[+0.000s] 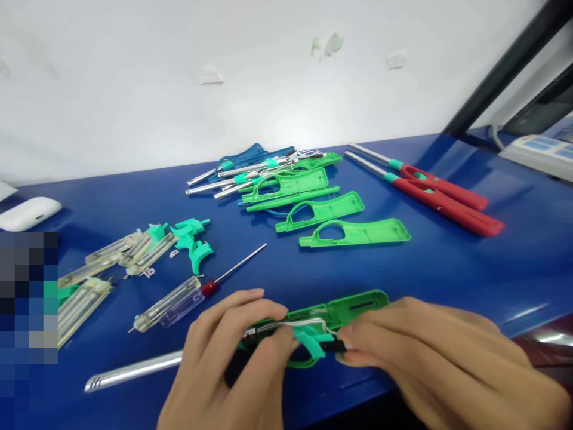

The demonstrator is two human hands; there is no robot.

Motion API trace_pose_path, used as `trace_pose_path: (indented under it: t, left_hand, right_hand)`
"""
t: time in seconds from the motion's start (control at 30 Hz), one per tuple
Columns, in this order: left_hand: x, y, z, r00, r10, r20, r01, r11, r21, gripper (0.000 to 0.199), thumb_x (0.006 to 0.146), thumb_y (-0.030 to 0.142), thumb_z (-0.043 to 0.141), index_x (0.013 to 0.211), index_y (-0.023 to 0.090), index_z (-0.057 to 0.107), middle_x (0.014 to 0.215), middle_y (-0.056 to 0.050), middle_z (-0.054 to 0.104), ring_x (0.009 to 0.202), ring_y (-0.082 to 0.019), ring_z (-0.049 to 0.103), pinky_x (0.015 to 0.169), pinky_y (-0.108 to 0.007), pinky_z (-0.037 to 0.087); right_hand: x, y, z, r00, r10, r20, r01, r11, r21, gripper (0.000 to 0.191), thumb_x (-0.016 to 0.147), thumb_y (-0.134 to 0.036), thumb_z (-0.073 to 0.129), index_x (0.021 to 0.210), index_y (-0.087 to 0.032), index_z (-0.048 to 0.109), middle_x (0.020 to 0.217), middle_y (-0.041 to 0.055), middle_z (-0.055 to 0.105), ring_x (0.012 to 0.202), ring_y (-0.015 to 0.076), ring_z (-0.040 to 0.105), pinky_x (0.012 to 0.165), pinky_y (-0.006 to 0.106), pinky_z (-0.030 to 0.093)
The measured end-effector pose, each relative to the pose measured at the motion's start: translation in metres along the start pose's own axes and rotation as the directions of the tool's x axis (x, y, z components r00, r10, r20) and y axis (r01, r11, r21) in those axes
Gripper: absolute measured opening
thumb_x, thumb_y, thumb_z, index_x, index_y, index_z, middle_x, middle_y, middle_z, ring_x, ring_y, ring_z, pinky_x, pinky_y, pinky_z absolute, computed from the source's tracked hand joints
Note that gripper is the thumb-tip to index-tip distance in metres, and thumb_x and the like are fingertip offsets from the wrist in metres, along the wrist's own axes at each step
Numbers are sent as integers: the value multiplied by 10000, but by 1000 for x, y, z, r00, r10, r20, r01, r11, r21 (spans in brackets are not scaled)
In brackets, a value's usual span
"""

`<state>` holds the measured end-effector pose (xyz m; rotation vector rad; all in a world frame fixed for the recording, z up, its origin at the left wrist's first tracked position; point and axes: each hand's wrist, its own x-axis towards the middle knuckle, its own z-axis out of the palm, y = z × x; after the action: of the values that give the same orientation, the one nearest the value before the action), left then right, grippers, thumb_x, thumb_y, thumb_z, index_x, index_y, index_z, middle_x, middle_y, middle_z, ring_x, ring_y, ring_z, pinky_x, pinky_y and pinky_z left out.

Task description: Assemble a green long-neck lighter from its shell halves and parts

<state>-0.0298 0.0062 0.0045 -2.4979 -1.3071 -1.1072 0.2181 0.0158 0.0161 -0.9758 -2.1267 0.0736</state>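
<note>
Apparently partway through fitting parts into the green shell (339,312), near the front edge of the surface (452,269). Grips the metal tube (134,371) and shell with the left hand (233,358); pinches the end of the black part (332,345), beside the teal trigger (311,340), with the right hand (421,346). Shows no cover yet. Counts two closed red lighters (447,206) as seemingly finished, with open green shells (376,232), clear tanks (165,304) and loose teal triggers (190,230) left. Gives room to move between right hand and red lighters; offers less at left, with screwdriver (209,289) and tanks beyond the tube.
</note>
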Motion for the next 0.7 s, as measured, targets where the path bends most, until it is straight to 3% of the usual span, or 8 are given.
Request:
trace_pose_path:
  t: [0.33, 0.7]
  left_hand:
    - [1, 14, 4, 975, -185, -123, 177, 982, -71, 282, 899, -23, 680, 1012, 232, 722, 1061, 16, 727, 1103, -111, 705, 1006, -192, 537]
    - [-2, 14, 4, 929, -352, -112, 325, 924, -201, 284, 939, 70, 657, 1032, 319, 756, 1058, 78, 772, 1115, -123, 743, 1040, -191, 542]
  right_hand:
    - [4, -6, 9, 989, 96, -117, -90, 994, 54, 280, 1130, -338, 556, 933, -282, 748, 848, -50, 830, 685, 135, 793, 691, 207, 632]
    - [1, -2, 6, 988, 96, -125, -87, 993, 75, 229, 1112, -271, 591, 960, -278, 762, 892, -58, 837, 748, 125, 810, 735, 181, 639]
